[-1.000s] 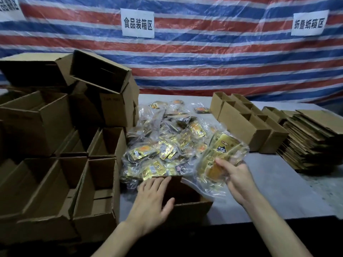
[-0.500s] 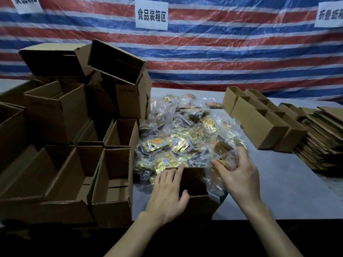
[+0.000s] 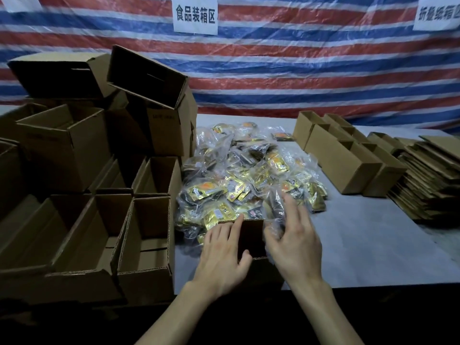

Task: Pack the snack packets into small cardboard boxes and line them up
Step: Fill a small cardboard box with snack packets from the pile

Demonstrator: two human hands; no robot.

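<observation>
- We are working over a small cardboard box [image 3: 258, 267] that is sitting open-topped at the near edge of the bench [image 3: 373, 245], about midway along it.
- We are laying our left hand [image 3: 224, 257] flat on the box's left side, fingers straight and gripping nothing, the thumb touching the near rim.
- We are holding a clear snack packet [image 3: 272, 229] in our right hand [image 3: 296, 247] at the box's right rim, thumb and fingers curling on the crinkled plastic, the index finger sticking up.
- The heap of snack packets [image 3: 244, 180] is lying just behind the box, touching its far rim and spreading toward the bench's far edge.
- Open cartons [image 3: 146, 245] are crowding the left end, the nearest one standing just beside our left hand.
- Larger cartons [image 3: 62, 145] are piling up behind them, the top ones tilting on their sides.
- A row of small boxes [image 3: 343, 165] is running along the right half, apart from the heap.
- Flat cardboard blanks [image 3: 428, 175] are stacking at the right edge, touching that row.
- A striped tarp [image 3: 298, 58] is hanging behind the bench, carrying a paper sign [image 3: 195, 16].
</observation>
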